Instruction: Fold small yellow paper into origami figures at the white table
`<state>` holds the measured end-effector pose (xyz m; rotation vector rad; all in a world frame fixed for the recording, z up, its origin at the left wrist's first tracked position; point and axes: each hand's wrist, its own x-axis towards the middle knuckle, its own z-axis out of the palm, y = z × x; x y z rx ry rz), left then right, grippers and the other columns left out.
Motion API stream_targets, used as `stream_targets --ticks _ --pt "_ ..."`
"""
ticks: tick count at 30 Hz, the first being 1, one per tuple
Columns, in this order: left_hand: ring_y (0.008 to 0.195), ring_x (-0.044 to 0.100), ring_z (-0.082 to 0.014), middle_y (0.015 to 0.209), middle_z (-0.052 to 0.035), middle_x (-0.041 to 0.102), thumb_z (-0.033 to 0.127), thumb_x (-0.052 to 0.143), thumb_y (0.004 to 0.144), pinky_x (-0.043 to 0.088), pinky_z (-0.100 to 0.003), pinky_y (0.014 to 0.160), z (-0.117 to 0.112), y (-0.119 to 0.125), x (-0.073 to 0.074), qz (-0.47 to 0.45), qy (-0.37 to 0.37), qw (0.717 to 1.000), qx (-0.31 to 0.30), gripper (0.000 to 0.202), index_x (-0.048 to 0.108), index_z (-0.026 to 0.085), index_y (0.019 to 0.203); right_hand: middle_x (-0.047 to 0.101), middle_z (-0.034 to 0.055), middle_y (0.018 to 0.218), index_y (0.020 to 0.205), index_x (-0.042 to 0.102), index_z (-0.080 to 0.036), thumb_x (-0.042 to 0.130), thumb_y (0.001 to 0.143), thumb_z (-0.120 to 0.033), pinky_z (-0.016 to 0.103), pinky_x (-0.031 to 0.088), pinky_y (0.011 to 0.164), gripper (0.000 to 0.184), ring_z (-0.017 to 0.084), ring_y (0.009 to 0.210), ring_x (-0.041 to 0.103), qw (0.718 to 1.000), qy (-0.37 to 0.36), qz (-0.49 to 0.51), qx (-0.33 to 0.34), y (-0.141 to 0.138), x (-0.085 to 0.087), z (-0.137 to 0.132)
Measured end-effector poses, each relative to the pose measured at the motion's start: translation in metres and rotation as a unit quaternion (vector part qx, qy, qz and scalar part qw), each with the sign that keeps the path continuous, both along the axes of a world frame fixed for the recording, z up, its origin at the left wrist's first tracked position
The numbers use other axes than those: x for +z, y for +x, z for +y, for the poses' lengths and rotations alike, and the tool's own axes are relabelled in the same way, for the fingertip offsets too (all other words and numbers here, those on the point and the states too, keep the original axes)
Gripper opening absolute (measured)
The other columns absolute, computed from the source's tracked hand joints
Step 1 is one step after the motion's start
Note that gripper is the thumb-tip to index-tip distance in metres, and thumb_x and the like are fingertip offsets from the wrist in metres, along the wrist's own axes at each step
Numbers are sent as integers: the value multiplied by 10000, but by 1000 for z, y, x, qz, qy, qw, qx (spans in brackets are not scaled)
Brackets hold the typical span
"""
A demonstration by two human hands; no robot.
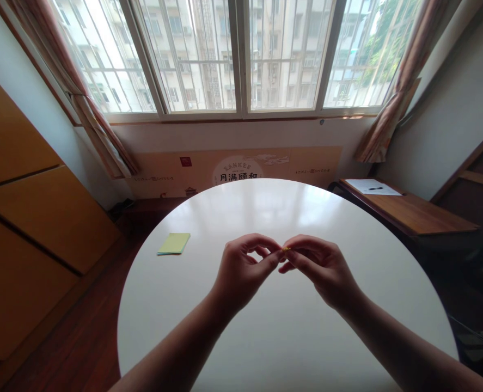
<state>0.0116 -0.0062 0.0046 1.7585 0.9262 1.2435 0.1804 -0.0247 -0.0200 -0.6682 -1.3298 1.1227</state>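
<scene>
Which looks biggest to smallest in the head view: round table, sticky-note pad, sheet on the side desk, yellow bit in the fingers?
1. round table
2. sheet and sticky-note pad: look alike; the sheet lies farther off, so unranked
3. yellow bit, tiny

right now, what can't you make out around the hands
Head view:
- tiny yellow piece: too small and mostly covered by the fingertips of the left hand and right hand; what it is cannot be told.
- yellow pad: any writing too small.
- sheet on the side desk: text unreadable.
- table: near rim cut off by the bottom edge.
</scene>
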Motion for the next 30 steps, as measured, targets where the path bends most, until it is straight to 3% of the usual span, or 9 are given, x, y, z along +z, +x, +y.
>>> stream_targets --ticks 10,15,19,25,30 --pt "603 617 -142 716 -54 712 288 733 795 484 -194 431 0 1 -3 10 0 1000 11 150 717 140 773 728 43 845 906 759 -204 735 852 -271 345 638 704 89 195 779 703 1000 -18 4 16 2 -3 2" --pt "628 634 -159 761 -74 726 313 712 819 501 -197 409 2 -1 -3 -8 -8 1000 -3 186 739 133 857 748 53 828 946 756 -204 796 785 -331 356 645 640 208 219 757 716 996 -70 43 -29 0 -4 5" --pt "646 633 -166 786 -79 731 313 713 819 505 -199 394 2 -1 -5 -12 -16 1000 -7 206 746 131 910 751 40 831 957 748 -215 830 745 -323 325 641 629 251 207 758 717 992 -105 70 -27 -2 -4 5" --pt "667 657 -174 810 -86 747 288 740 795 515 -199 412 1 -1 -6 2 5 1000 9 181 759 144 903 751 31 852 973 724 -234 833 746 -293 330 643 642 259 214 782 729 992 -87 85 -16 -3 -5 6" --pt "632 653 -170 721 -67 725 284 730 789 488 -185 386 1 0 -2 -40 -65 997 -19 154 741 136 832 755 26 868 975 719 -238 853 715 -268 330 645 644 294 215 793 731 992 -93 86 -12 -3 -5 5"
